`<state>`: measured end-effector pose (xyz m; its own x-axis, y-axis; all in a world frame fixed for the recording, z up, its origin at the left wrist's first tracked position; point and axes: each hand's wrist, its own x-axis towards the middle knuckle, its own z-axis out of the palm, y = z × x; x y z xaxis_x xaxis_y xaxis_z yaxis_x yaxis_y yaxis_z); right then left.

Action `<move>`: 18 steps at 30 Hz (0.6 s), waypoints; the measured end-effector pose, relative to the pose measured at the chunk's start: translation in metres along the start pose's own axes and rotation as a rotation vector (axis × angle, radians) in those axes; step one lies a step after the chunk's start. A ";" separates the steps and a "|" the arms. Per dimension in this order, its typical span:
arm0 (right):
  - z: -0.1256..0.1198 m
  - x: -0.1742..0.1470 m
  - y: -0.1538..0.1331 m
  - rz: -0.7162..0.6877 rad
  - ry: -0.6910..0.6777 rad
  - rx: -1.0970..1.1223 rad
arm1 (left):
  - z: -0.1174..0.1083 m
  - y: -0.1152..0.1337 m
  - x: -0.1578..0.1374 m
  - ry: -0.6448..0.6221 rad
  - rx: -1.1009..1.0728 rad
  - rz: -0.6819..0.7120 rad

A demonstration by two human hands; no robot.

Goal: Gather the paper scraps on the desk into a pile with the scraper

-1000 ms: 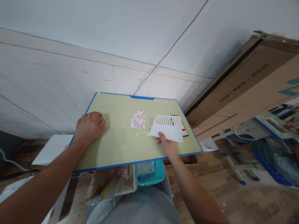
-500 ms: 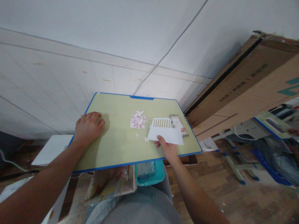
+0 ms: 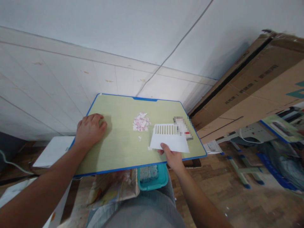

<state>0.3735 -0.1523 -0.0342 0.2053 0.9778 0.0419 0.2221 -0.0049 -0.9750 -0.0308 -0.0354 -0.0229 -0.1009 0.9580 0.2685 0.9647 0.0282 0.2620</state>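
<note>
My right hand [image 3: 173, 158] pinches the near edge of a white card [image 3: 163, 143], thumb on top. A row of slots runs along the card's far edge. Left of the card lies a small heap of torn pink-and-white paper scraps [image 3: 141, 122], with a few loose scraps [image 3: 140, 138] just below it. My left hand [image 3: 91, 129] rests on the left side of the pale green desktop [image 3: 118, 142], palm down, thumb apart from the fingers and holding nothing. A blurred-out item [image 3: 183, 127] lies beyond the card on the right, partly covered by it.
A wall [image 3: 71, 76] with a hanging cable [image 3: 175, 47] rises behind the blue-edged desk. A large cardboard box [image 3: 256, 82] stands at the right. Below the near edge are a teal basin [image 3: 163, 179] and my lap. A white box [image 3: 53, 150] sits at the left.
My right hand has drawn the card slightly toward me, showing more of the blurred item behind it. The left hand and the scrap heap have stayed put.
</note>
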 end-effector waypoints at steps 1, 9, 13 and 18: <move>0.000 0.000 0.000 0.004 0.000 -0.002 | 0.001 -0.001 0.000 0.001 -0.010 -0.004; 0.000 0.003 -0.001 0.032 -0.025 0.008 | 0.006 -0.007 0.000 0.027 -0.019 0.015; -0.002 0.003 -0.006 0.032 -0.035 0.025 | 0.007 -0.007 0.001 0.052 -0.028 0.013; -0.005 0.001 -0.008 0.045 -0.050 0.025 | 0.009 -0.009 0.002 0.045 -0.037 0.026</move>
<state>0.3763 -0.1520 -0.0251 0.1663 0.9860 -0.0120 0.1895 -0.0439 -0.9809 -0.0377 -0.0312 -0.0330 -0.0875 0.9443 0.3172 0.9576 -0.0080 0.2881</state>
